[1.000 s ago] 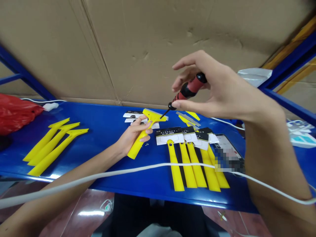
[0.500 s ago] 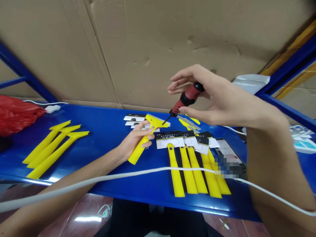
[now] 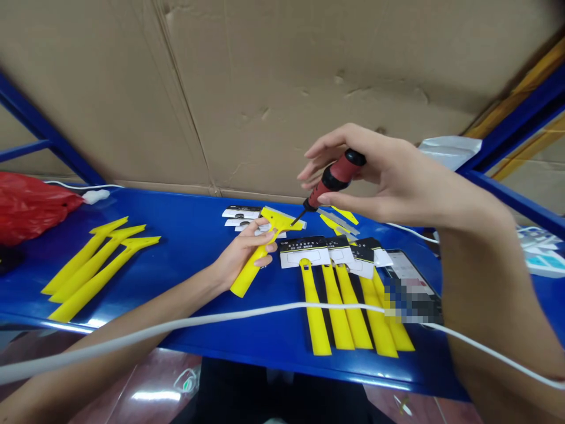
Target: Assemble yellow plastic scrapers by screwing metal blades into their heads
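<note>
My left hand (image 3: 241, 254) is wrapped round the handle of a yellow scraper (image 3: 248, 272), its wide head tilted up and to the right. In my right hand (image 3: 375, 171) is a red and black screwdriver (image 3: 332, 178), pointing down and left. Its tip meets the scraper's head near the right end; whether a screw sits there is too small to tell. Several yellow scrapers with black and white cards (image 3: 304, 252) over their heads lie to the right of my left hand. Behind them are yellow head pieces and blade strips (image 3: 338, 225).
Three yellow scraper handles (image 3: 103, 256) lie at the left of the blue table (image 3: 194, 327). More cards (image 3: 241, 213) are behind my left hand. A phone (image 3: 412, 274) rests at the right. A white cable (image 3: 198, 318) crosses in front; a red bag (image 3: 35, 203) stands far left.
The screwdriver stays on the scraper's head while my right hand's fingers shift slightly around its handle. The scraper keeps its place in my left hand.
</note>
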### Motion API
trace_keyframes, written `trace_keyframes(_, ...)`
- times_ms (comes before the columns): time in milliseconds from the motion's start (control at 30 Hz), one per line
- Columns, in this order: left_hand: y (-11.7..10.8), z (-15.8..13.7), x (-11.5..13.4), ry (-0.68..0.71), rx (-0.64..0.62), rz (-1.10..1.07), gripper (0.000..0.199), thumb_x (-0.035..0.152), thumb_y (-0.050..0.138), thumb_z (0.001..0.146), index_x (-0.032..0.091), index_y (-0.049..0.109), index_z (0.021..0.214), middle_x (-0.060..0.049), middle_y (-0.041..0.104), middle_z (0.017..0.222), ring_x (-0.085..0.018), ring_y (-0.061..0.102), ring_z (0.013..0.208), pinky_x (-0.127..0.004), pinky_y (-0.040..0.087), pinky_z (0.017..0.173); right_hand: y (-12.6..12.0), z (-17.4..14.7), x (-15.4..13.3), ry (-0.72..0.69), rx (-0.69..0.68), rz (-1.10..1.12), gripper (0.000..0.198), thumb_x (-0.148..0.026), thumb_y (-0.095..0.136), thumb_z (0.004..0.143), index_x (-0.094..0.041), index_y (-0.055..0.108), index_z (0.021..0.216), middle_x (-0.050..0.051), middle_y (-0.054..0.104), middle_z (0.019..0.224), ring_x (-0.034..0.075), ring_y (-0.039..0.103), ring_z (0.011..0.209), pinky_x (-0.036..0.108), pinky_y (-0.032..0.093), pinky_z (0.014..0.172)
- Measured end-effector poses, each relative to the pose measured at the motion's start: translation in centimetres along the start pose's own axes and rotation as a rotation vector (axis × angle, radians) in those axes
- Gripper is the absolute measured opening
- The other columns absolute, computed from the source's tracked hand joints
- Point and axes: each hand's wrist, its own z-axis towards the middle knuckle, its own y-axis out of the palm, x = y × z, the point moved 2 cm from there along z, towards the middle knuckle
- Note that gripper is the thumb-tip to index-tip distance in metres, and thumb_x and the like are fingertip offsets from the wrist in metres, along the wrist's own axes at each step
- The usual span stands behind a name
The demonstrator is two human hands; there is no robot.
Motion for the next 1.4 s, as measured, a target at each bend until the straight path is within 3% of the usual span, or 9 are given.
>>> trace_keyframes(167,0.1,-0.1,0.0,0.001,-0.003,0.001,0.053,0.004,0.089,0.082,0.022,0.059,0.122,-0.008,0.072,0.118,-0.007,0.059,0.061,-0.015,0.035,0.040,-0.2,-0.1,0.3,0.039,0.125,-0.161,0.034,-0.056,0.093,0.088,-0.041,0.076,0.114,-0.001,0.083,0.099,0.033,0.077,0.091,0.057,0.064,0.086)
trace_keyframes(367,-0.1,0.0,0.1,0.007,0.007,0.004,0.054,0.006,0.091,0.080,0.022,0.059,0.120,-0.007,0.071,0.115,-0.007,0.058,0.061,-0.014,0.033,0.040,-0.2,-0.1,-0.1,0.002,0.011,0.007,0.042,-0.044,0.092,0.090,-0.039,0.075,0.129,0.004,0.082,0.133,0.035,0.079,0.112,0.055,0.064,0.098)
trace_keyframes(467,-0.1,0.0,0.2,0.016,-0.001,0.008,0.052,0.007,0.091,0.081,0.023,0.057,0.117,-0.005,0.070,0.109,-0.007,0.057,0.060,-0.014,0.032,0.040,-0.2,-0.1,-0.1,0.010,0.048,-0.044,0.028,-0.046,0.089,0.093,-0.039,0.078,0.117,0.002,0.084,0.115,0.034,0.079,0.104,0.054,0.063,0.093)
trace_keyframes(567,-0.1,0.0,0.1,0.023,-0.003,0.024,0.052,0.005,0.089,0.082,0.022,0.056,0.118,-0.005,0.070,0.108,-0.007,0.059,0.061,-0.014,0.035,0.040,-0.2,0.0,0.3,0.043,0.121,-0.167,0.031,-0.053,0.093,0.088,-0.037,0.079,0.110,0.002,0.083,0.103,0.035,0.076,0.097,0.053,0.060,0.086)
trace_keyframes(767,-0.2,0.1,-0.2,0.003,0.017,0.012,0.052,0.005,0.089,0.081,0.023,0.055,0.116,-0.003,0.068,0.102,-0.008,0.059,0.060,-0.014,0.034,0.040,0.3,0.2,0.6,-0.003,0.002,-0.068,0.046,-0.050,0.089,0.091,-0.043,0.073,0.134,0.000,0.083,0.133,0.035,0.077,0.112,0.059,0.063,0.100)
trace_keyframes(933,-0.2,0.0,-0.2,0.004,0.002,-0.006,0.050,0.005,0.088,0.083,0.023,0.056,0.117,-0.004,0.070,0.106,-0.009,0.061,0.062,-0.015,0.034,0.040,0.2,0.2,1.1,0.022,0.156,-0.180,0.036,-0.055,0.093,0.088,-0.039,0.077,0.116,-0.001,0.083,0.099,0.033,0.076,0.095,0.055,0.062,0.086)
trace_keyframes(1133,-0.5,0.3,-0.2,-0.004,0.027,0.004,0.048,0.003,0.086,0.085,0.023,0.056,0.117,-0.006,0.071,0.108,-0.008,0.059,0.061,-0.015,0.035,0.042,0.2,0.4,0.8,0.010,0.001,-0.073,0.042,-0.049,0.090,0.090,-0.041,0.077,0.129,0.001,0.083,0.134,0.035,0.078,0.113,0.059,0.064,0.100)
trace_keyframes(1300,-0.3,0.2,0.1,0.007,0.006,0.000,0.043,0.005,0.083,0.088,0.022,0.056,0.117,-0.008,0.072,0.111,-0.008,0.059,0.060,-0.015,0.036,0.040,0.2,0.4,1.1,0.051,0.077,-0.126,0.027,-0.057,0.091,0.090,-0.039,0.081,0.107,0.001,0.086,0.105,0.035,0.078,0.098,0.058,0.066,0.090)
trace_keyframes(1400,-0.3,0.1,0.2,0.015,-0.010,0.011,0.044,0.006,0.084,0.089,0.021,0.057,0.120,-0.009,0.072,0.115,-0.008,0.060,0.062,-0.015,0.038,0.040,0.0,0.3,1.2,0.047,0.103,-0.166,0.035,-0.058,0.093,0.088,-0.040,0.080,0.115,0.001,0.086,0.114,0.035,0.078,0.106,0.057,0.065,0.094)
